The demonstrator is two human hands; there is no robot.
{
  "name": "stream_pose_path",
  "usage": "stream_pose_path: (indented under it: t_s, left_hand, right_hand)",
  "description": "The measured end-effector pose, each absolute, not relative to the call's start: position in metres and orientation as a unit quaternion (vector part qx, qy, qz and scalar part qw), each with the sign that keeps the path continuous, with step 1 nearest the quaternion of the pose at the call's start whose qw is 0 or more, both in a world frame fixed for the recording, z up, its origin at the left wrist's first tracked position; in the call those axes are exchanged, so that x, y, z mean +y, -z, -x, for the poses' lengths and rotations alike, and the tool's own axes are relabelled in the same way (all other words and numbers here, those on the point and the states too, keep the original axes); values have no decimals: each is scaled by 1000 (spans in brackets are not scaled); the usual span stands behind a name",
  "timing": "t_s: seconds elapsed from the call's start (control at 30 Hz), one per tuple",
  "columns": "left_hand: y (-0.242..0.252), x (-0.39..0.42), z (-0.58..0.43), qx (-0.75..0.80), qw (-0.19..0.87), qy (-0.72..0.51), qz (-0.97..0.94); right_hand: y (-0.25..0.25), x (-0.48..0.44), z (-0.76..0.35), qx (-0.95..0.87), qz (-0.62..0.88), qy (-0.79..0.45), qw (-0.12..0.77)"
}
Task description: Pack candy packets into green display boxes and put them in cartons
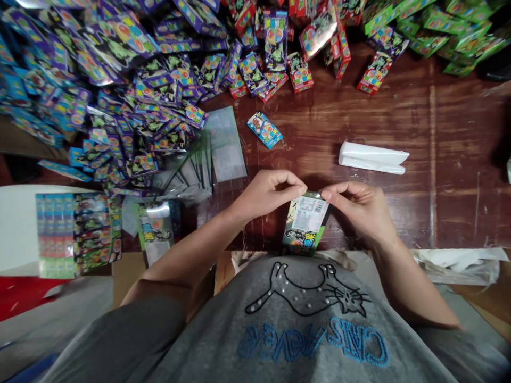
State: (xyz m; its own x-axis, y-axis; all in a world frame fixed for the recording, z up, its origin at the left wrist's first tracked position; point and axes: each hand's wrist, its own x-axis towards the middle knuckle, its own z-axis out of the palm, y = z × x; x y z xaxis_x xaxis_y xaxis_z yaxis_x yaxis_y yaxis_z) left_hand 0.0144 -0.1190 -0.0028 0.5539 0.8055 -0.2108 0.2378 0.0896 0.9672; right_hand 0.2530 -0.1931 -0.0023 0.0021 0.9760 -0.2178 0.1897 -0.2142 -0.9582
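Note:
My left hand (268, 192) and my right hand (359, 208) meet over the near edge of the wooden table (439, 133). Both pinch the top end of a small green printed box (305, 223), which hangs upright between them with its barcode side facing me. The fingers of each hand are curled closed on the box's upper flap. Clear plastic sleeves (225, 143) lie just beyond my left hand.
A big heap of purple and blue boxes (120, 90) covers the far left, red boxes (295, 48) the far middle, green boxes (439, 26) the far right. One blue box (264, 129) lies alone. A white folded piece (371, 158) sits right. Stacked packs (75, 234) stand at left.

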Motion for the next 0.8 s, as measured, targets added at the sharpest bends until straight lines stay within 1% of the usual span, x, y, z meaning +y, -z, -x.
stream_pose_path:
  t_s: [0.1,0.17,0.2,0.27,0.37,0.43,0.53,0.6,0.7,0.77,0.8]
  left_hand:
    - [10,-119,-11,380,620,-231,-646]
    - [15,-117,-13,370,607,-240,-662]
    - [17,-116,-15,365,597,-238,-674]
    - [18,-111,-22,346,580,-223,-703]
    - [16,-101,-37,303,555,-204,-748]
    - [15,-95,-48,282,532,-200,-773]
    - [17,-90,-59,264,515,-188,-794]
    - [20,-85,-64,258,507,-172,-805]
    - [24,-69,-72,289,464,-184,-817]
    - [26,-53,-81,333,440,-242,-798]
    - [28,-44,-86,349,445,-275,-777]
  right_hand:
    - [-1,-198,-263,-532,550,-529,367]
    - [-5,-194,-274,-587,516,-514,353]
    - [-7,-189,-282,-622,507,-485,346]
    - [-11,-171,-304,-685,519,-388,334]
    - [-6,-134,-348,-712,588,-221,315]
    - [5,-113,-372,-734,593,-184,274]
    - [21,-99,-389,-779,558,-199,205]
    - [26,-99,-390,-783,555,-212,185]
    - [24,-98,-387,-748,574,-251,218]
    - [18,-94,-386,-720,572,-288,267]
    - [15,-91,-385,-712,562,-306,289]
